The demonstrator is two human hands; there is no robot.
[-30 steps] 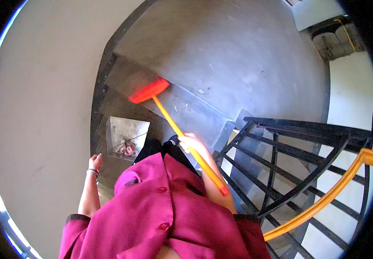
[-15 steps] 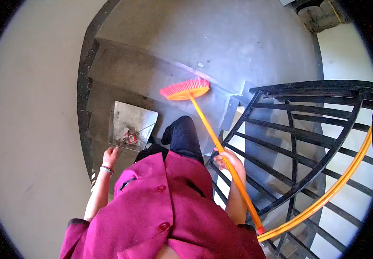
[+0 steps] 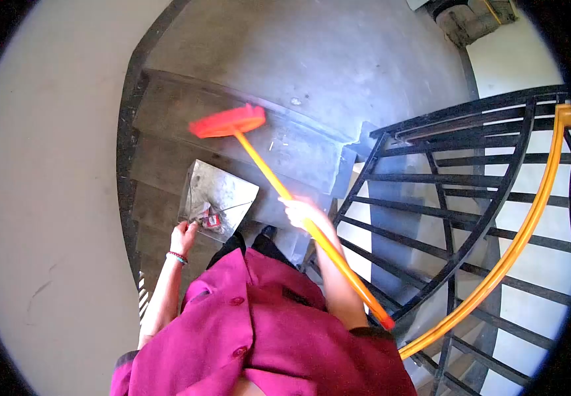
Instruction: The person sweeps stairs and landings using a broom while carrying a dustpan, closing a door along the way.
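My right hand (image 3: 305, 212) is wrapped round the orange handle of a broom (image 3: 338, 257). Its red-bristled head (image 3: 227, 122), smeared by motion, is over the upper stairs at the left of centre. With closed fingers, my left hand (image 3: 184, 232) grips the thin rod of a metal dustpan (image 3: 229, 188), which hangs in front of my legs. Inside the pan lies a small heap of dirt with a red and white scrap (image 3: 211, 220). A beaded bracelet circles my left wrist.
Concrete steps (image 3: 173, 135) rise to a grey landing (image 3: 299, 53). A black metal railing (image 3: 431, 251) with a yellow handrail (image 3: 506, 264) runs along the right. A pale wall (image 3: 48, 165) borders the left. Small white bits (image 3: 279, 144) lie on a step.
The broom head has swung left and slightly up, with my right hand moving left too. The dustpan and my left hand have shifted a little right. My feet have changed position.
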